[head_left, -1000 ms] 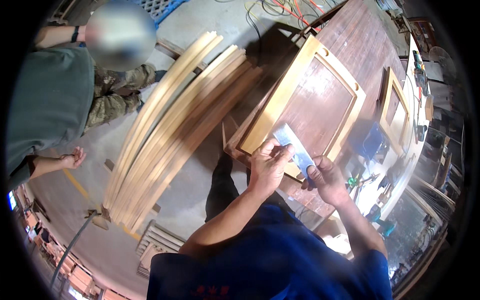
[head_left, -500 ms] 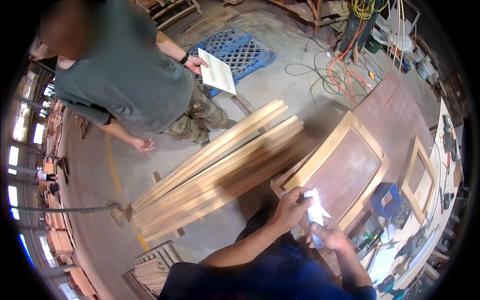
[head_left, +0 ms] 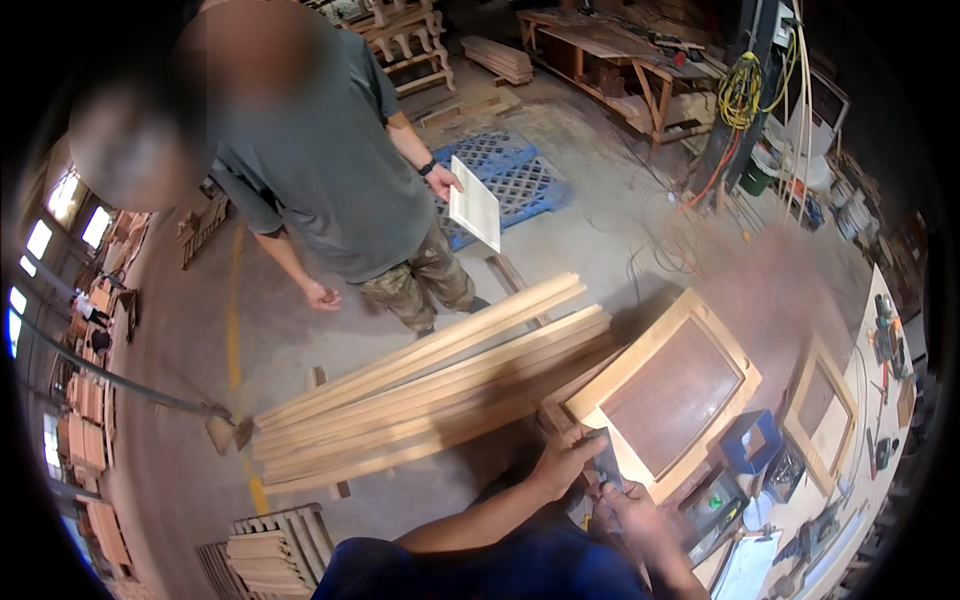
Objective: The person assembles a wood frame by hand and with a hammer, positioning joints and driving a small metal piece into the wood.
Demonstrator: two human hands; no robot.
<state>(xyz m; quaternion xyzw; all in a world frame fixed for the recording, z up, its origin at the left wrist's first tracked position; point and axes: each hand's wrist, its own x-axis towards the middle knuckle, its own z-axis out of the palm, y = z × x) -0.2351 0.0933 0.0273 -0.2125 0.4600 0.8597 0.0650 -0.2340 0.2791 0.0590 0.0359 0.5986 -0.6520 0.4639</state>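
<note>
My left hand (head_left: 562, 466) pinches the upper end of a small flat grey sheet (head_left: 607, 464), perhaps sandpaper; its exact kind I cannot make out. At its lower end, the fingers of my right hand (head_left: 632, 512) are closed on the same piece. Both hands are close together in front of my body, at the near corner of a light wooden frame (head_left: 690, 462). That frame surrounds a brown panel (head_left: 672, 392) and lies on the workbench.
Long wooden strips (head_left: 430, 395) lie left of the bench. Beyond them stands a person (head_left: 320, 150) holding a white panel (head_left: 474, 205), near a blue pallet (head_left: 540, 180). On the right are a smaller frame (head_left: 790, 425), a blue box (head_left: 737, 440) and tools.
My hands have come slightly lower and left in view. The sheet looked bright white before and now looks dark grey. The view has shifted, showing more of the far floor and a second blurred head.
</note>
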